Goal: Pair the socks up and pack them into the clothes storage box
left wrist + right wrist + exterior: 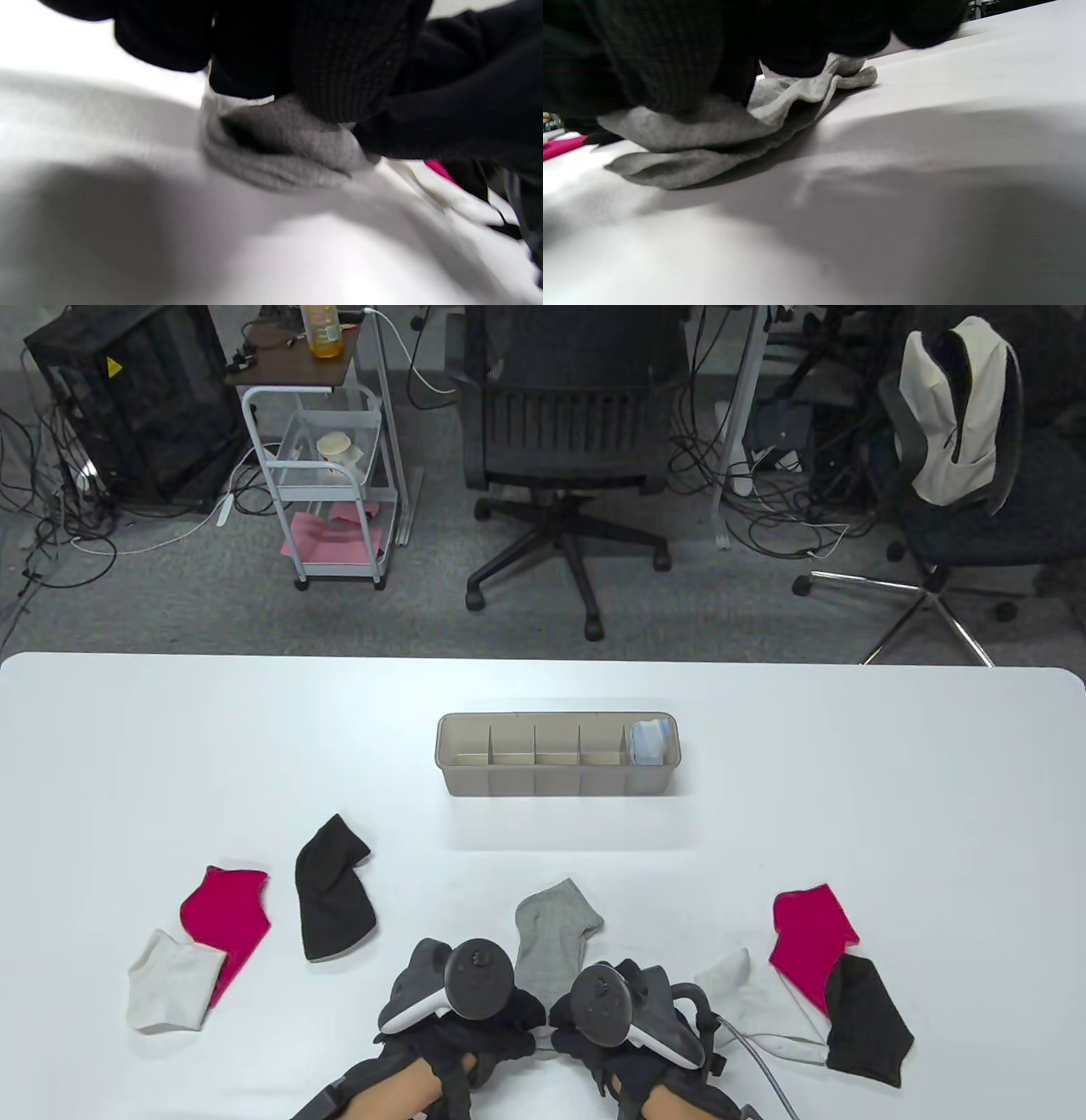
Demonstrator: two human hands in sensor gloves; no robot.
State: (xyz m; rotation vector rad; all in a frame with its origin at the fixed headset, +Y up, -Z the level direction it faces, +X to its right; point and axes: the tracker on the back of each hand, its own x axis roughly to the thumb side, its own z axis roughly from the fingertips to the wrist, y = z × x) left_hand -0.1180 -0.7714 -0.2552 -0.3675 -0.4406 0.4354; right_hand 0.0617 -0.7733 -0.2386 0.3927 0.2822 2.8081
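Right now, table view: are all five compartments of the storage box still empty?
No. The rightmost compartment of the storage box already holds a light blue sock bundle; the other four look empty.

**Pretty cluttered office back there**

White table (891, 763) up front, grey carpet (170, 594) behind it with cables all over. A black mesh office chair (560, 432) sits dead centre, another chair (959, 517) on the right has a cream backpack (950, 415) slung over it. On the left there's a white wire trolley (327, 487) and a black computer tower (127, 398)
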